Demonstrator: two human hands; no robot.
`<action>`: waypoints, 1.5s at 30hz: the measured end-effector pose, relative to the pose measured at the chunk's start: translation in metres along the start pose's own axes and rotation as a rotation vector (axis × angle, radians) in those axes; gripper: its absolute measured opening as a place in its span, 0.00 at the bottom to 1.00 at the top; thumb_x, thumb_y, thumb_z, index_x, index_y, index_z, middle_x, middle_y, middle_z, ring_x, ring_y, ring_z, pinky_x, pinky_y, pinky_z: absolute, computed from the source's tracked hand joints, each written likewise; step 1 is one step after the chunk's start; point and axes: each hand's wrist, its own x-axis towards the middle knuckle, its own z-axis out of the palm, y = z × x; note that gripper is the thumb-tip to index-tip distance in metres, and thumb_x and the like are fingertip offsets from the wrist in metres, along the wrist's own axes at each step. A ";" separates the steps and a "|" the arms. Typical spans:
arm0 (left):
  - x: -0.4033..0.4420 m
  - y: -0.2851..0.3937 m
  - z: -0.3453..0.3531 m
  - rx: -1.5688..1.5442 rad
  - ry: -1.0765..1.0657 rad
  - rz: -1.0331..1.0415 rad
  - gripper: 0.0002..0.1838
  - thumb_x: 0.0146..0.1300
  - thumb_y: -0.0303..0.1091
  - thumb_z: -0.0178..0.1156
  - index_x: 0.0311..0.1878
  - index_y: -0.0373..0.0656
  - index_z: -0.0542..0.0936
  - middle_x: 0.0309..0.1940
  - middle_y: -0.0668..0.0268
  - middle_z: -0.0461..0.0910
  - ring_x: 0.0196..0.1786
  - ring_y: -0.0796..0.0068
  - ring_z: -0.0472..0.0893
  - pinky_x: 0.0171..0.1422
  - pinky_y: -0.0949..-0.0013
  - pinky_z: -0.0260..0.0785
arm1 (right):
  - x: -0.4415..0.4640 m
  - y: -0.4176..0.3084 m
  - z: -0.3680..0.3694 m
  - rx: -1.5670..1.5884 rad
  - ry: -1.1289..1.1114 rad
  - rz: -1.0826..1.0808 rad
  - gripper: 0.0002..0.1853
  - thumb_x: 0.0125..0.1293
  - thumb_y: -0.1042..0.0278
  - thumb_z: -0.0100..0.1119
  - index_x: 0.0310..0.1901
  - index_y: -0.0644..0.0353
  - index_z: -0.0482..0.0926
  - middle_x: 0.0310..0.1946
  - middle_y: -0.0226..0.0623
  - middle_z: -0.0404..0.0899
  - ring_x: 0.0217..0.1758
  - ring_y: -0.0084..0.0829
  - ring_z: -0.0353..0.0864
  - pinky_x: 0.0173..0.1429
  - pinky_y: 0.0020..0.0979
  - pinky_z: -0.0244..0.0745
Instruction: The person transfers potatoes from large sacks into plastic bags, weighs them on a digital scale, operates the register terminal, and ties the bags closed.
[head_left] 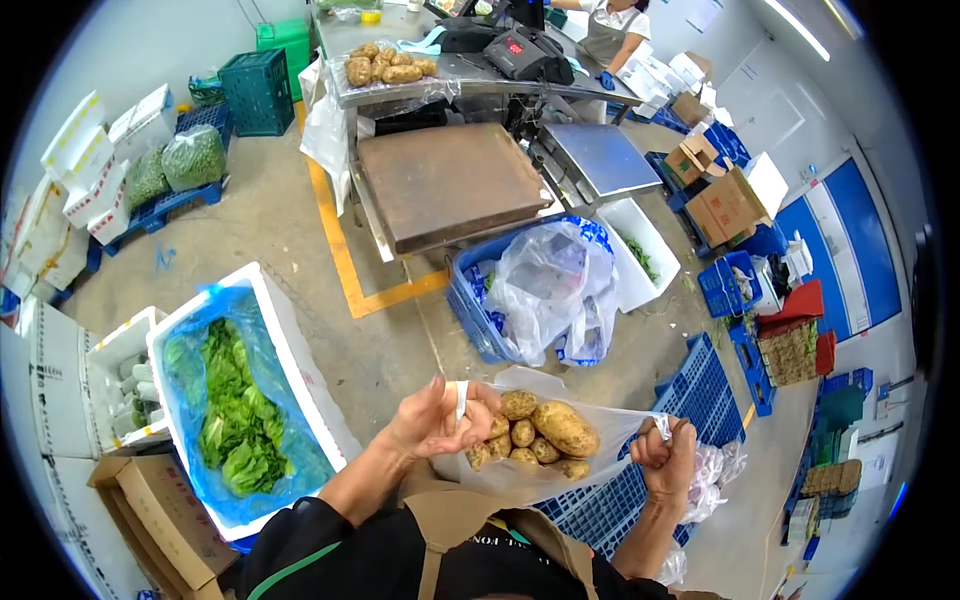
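Observation:
A clear plastic bag [615, 432] hangs stretched between my two hands, its mouth spread wide. Inside it lie several brown potatoes [566, 428], one of them much larger than the others. My left hand [440, 418] is closed on one handle of the bag, with a white strip of plastic showing at the fingers. Around the opposite handle my right hand [667, 458] is closed in a fist. Below the bag, a blue plastic pallet [690, 400] shows on the floor.
At left stands a white foam box [290, 345] lined with blue plastic, holding leafy lettuce [240, 415]. Ahead are a platform scale [450, 185], a blue crate [472, 315] of plastic bags and a bench with potatoes [385, 68]. A co-worker [612, 40] stands behind it.

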 end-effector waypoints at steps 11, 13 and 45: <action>0.196 0.181 0.008 0.515 0.021 0.266 0.43 0.65 0.67 0.38 0.54 0.26 0.65 0.30 0.56 0.79 0.11 0.87 0.60 0.13 0.86 0.49 | 0.270 -0.044 0.011 0.216 -0.138 -0.106 0.36 0.66 0.37 0.46 0.34 0.77 0.70 0.09 0.21 0.50 0.12 0.16 0.46 0.21 0.23 0.46; 0.221 0.221 0.011 0.503 -0.020 0.346 0.44 0.65 0.66 0.39 0.56 0.24 0.64 0.29 0.55 0.76 0.11 0.88 0.61 0.12 0.87 0.51 | 0.327 -0.058 0.031 0.252 -0.256 -0.118 0.37 0.65 0.37 0.47 0.34 0.78 0.70 0.09 0.20 0.50 0.12 0.15 0.46 0.21 0.22 0.46; 0.309 0.463 -0.206 0.320 0.264 0.174 0.37 0.59 0.61 0.55 0.59 0.37 0.66 0.30 0.59 0.76 0.32 0.67 0.75 0.49 0.61 0.64 | 0.719 0.068 0.153 -0.294 -0.300 0.183 0.23 0.61 0.52 0.62 0.38 0.72 0.78 0.18 0.31 0.73 0.21 0.22 0.71 0.28 0.25 0.69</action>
